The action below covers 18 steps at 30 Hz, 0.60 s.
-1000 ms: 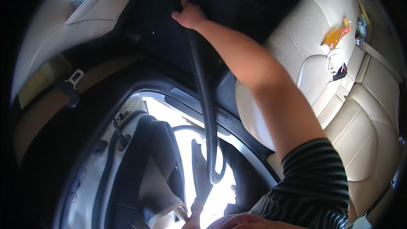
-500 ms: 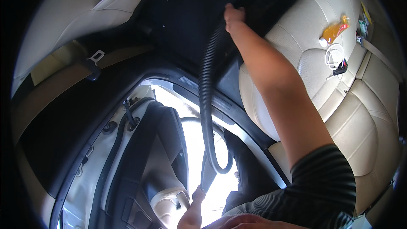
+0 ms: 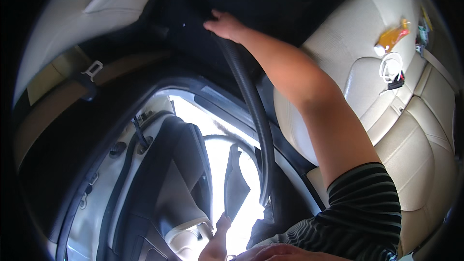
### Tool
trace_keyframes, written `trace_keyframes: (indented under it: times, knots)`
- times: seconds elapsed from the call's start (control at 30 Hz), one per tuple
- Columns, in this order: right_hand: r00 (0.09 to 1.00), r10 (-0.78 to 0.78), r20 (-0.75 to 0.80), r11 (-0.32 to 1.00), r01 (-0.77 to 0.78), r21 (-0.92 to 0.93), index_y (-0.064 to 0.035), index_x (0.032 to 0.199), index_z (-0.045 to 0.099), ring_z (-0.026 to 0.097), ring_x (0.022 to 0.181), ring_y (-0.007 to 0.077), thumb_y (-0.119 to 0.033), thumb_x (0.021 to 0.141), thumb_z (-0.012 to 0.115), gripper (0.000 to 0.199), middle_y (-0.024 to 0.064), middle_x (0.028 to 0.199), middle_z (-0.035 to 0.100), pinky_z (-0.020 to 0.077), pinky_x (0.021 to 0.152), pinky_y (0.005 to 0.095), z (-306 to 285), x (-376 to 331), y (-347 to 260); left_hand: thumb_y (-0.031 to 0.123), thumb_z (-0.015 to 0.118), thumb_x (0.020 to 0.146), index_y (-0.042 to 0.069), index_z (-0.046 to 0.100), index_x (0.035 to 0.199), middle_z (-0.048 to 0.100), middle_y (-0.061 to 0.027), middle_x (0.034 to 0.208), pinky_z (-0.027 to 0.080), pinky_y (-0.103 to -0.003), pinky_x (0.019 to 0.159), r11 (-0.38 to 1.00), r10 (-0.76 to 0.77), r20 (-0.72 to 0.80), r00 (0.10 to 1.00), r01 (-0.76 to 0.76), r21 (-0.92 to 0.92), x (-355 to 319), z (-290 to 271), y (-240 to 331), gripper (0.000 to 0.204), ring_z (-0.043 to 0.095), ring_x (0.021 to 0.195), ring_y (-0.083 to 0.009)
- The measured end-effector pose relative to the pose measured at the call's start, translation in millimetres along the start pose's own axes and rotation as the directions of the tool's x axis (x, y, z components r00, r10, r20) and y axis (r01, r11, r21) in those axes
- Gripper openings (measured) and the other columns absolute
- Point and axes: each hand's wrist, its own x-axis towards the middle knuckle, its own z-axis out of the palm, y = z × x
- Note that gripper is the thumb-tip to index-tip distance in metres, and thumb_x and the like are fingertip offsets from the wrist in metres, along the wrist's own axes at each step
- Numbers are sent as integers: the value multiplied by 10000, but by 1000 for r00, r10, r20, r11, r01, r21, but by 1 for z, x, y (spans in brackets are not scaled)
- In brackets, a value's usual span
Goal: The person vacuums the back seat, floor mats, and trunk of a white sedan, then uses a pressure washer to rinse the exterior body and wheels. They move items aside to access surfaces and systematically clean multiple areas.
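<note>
My right hand (image 3: 224, 25) reaches over the dark car floor, its fingers closed around the end of a ribbed black vacuum hose (image 3: 251, 101). Any nozzle beyond the fingers is lost in the dark. From there the hose runs over the door sill and bends down through the open doorway. Low in the view, my left hand (image 3: 223, 223) is closed at the lower end of a thin, dark grey flat piece (image 3: 238, 181), which looks like a floor mat, against the bright ground outside.
On the right is a beige rear seat (image 3: 348, 29) with an orange drink bottle (image 3: 394, 37), a coiled white cable (image 3: 390, 66) and a seat-belt buckle. The open car door (image 3: 169, 188) stands at lower left. A belt tongue (image 3: 93, 70) hangs by the pillar.
My right hand has moved left across the floor with the hose end, and the hose now slants rightward toward the doorway. The flat grey piece at my left hand has turned, showing more of its face.
</note>
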Motion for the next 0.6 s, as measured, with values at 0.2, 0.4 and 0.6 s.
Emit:
trace_keyframes:
  times: [0.2, 0.4, 0.6]
  knots:
    - [948, 101, 303, 969, -24, -247, -33, 1618, 445, 568, 1414, 369, -480, 913, 684, 868, 261, 1518, 589, 453, 1160, 393, 32, -10, -6, 333, 521, 1051, 200, 497, 1540, 735, -218, 1260, 525, -538, 1044, 998, -57, 13, 998, 57, 3, -6, -4, 3, 507, 690, 1190, -444]
    - [982, -173, -81, 985, 171, -28, -43, 1607, 465, 520, 1460, 375, -515, 913, 685, 867, 241, 1572, 543, 423, 1199, 413, 14, 83, 4, 358, 524, 1047, 191, 497, 1536, 752, -234, 1191, 546, -567, 998, 1000, -17, 7, 1000, 17, -2, -4, 1, 1, 518, 710, 1111, -475]
    - [886, -461, -48, 718, 341, -607, 7, 1452, 621, 498, 1473, 372, -464, 969, 612, 675, 237, 1520, 588, 399, 1225, 381, 11, 258, -7, 367, 533, 1047, 135, 534, 1484, 748, -270, 1133, 553, -606, 952, 998, 21, -44, 999, -24, -66, 1, 15, -2, 495, 705, 1054, -515]
